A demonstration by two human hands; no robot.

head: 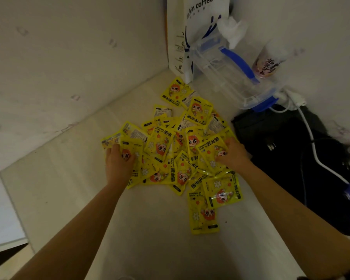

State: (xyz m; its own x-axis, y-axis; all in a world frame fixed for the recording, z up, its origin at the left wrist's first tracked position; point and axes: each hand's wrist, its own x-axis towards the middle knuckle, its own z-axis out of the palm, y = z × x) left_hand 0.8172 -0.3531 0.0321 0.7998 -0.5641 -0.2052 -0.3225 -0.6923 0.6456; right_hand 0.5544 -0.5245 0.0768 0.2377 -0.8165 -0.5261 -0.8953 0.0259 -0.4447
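A heap of several yellow hand-warmer packets (176, 150) with a red-haired cartoon figure lies spread on a pale tabletop (89, 188) in a corner. My left hand (118, 164) rests on the packets at the heap's left edge, fingertips on one packet. My right hand (233, 155) lies on the packets at the right edge, fingers spread over them. One packet (203, 213) lies apart at the near side. Whether either hand pinches a packet is hidden by the fingers.
A clear plastic box with blue clips (230, 71) leans in the far corner beside a white coffee paper bag (182, 39) and a printed cup (269, 61). A black bag (291, 158) with white cables lies at the right. Walls close the left and back.
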